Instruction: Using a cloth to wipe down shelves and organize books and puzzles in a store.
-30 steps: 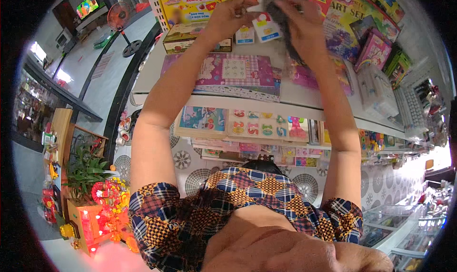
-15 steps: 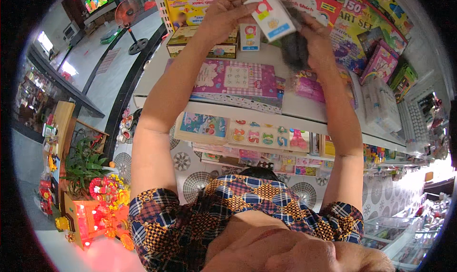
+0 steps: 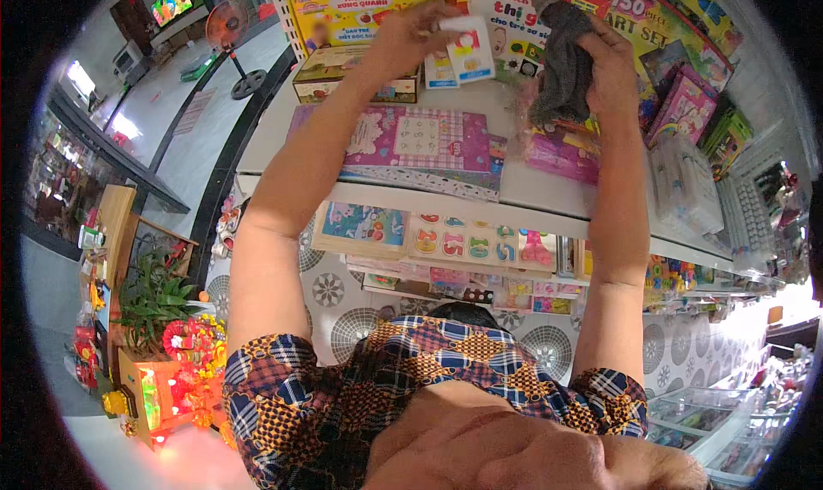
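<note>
The right hand [image 3: 614, 66] grips crumpled grey cloth [image 3: 564, 66], now farther from left fingers [image 3: 433, 29] pinching a white, perhaps paper card [image 3: 471, 53], so rubbing seems paused.

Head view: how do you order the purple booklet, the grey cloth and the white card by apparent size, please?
Purple booklet, largest
Grey cloth, in the right hand
White card, in the left hand, smallest

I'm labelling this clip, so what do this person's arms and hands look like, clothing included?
The left hand and right hand are ungloved, and the forearms are bare. The short sleeves are navy, white and rust plaid with gold-and-black chequered patches.
</note>
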Demonstrator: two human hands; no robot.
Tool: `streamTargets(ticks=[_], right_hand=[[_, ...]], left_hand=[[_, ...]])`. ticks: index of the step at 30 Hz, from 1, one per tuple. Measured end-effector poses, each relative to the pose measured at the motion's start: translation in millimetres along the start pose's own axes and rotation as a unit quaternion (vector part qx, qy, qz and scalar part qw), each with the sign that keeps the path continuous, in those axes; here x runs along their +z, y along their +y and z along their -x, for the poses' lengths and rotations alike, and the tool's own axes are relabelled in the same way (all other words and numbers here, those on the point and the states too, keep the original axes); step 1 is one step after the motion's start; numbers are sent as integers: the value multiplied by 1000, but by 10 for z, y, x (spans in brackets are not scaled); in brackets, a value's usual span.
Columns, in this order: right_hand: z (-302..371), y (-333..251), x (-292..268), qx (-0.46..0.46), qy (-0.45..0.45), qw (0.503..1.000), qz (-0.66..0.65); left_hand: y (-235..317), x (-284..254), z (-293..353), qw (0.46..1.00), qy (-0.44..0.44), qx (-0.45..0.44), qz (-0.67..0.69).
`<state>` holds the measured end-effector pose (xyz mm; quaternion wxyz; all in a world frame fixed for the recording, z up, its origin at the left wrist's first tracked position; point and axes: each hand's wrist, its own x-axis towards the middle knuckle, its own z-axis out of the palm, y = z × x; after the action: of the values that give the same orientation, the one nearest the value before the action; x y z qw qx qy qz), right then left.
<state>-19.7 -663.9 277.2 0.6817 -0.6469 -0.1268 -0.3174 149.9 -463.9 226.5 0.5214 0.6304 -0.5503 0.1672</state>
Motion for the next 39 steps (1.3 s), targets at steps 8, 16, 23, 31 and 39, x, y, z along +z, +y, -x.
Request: streamTargets(ticks=[8, 16, 23, 31, 39], right_hand=[[-52, 99, -119, -58, 54, 996, 38], [-85, 161, -150, -62, 101, 992, 50], [-85, 184, -172, -80, 61, 994, 35], [-31, 142, -75, -22, 18, 999, 30], [48, 143, 114, -21, 109, 960, 257]], left_hand=[[70, 20, 39, 989, -64, 83, -101], [-19, 21, 71, 924, -22, 122, -362], [-40, -20, 49, 916, -42, 143, -373], [207, 107, 95, 965, -120, 42, -231], [305, -55, 55, 992, -113, 27, 44]])
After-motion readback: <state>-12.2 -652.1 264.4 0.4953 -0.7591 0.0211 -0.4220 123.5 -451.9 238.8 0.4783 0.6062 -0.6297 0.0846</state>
